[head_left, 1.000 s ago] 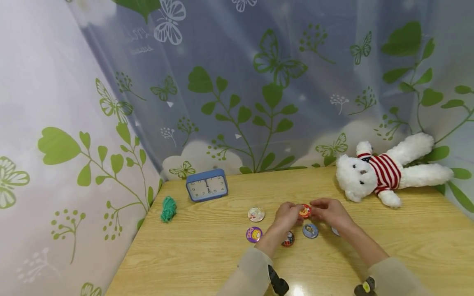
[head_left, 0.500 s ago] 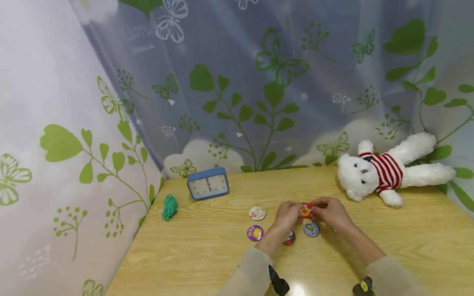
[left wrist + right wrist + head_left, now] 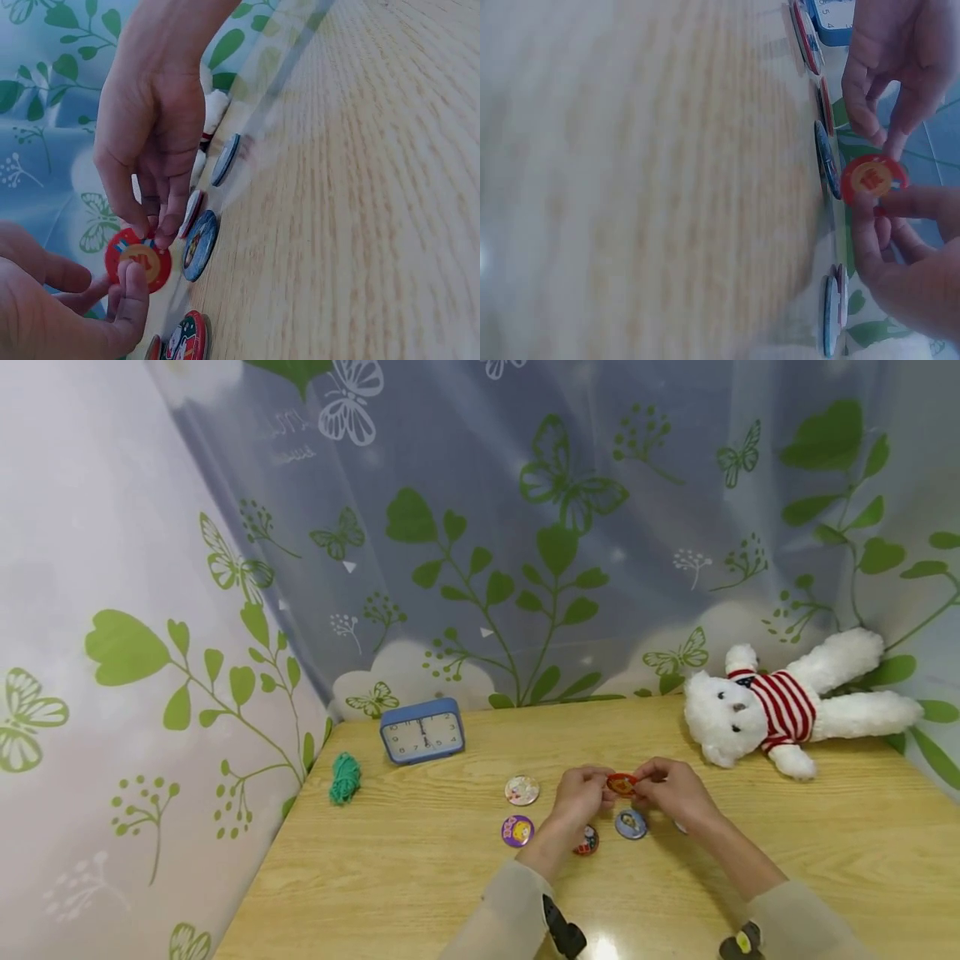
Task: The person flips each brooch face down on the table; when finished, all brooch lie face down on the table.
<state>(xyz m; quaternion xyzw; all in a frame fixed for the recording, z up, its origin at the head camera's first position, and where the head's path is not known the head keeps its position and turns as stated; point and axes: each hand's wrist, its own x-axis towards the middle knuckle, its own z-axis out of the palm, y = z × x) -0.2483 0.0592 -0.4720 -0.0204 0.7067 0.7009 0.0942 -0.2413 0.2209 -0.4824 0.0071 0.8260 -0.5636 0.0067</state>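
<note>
A round red button badge with a yellow centre is held just above the table between both hands. My left hand pinches its left edge, and my right hand pinches the opposite edge between thumb and fingers. The wrist views show the badge's red and yellow face. Below the hands a blue badge lies on the table, and a dark red badge is partly hidden by the left wrist. A pale badge is mostly covered by the right hand.
Left of the hands lie a whitish badge and a purple badge. A blue clock and a green yarn bundle are farther left on the wooden table. A white teddy bear lies at the back right.
The red badge has tilted between the fingers, so its face looks narrower in the head view. Both hands stay almost in place, keeping their hold on it.
</note>
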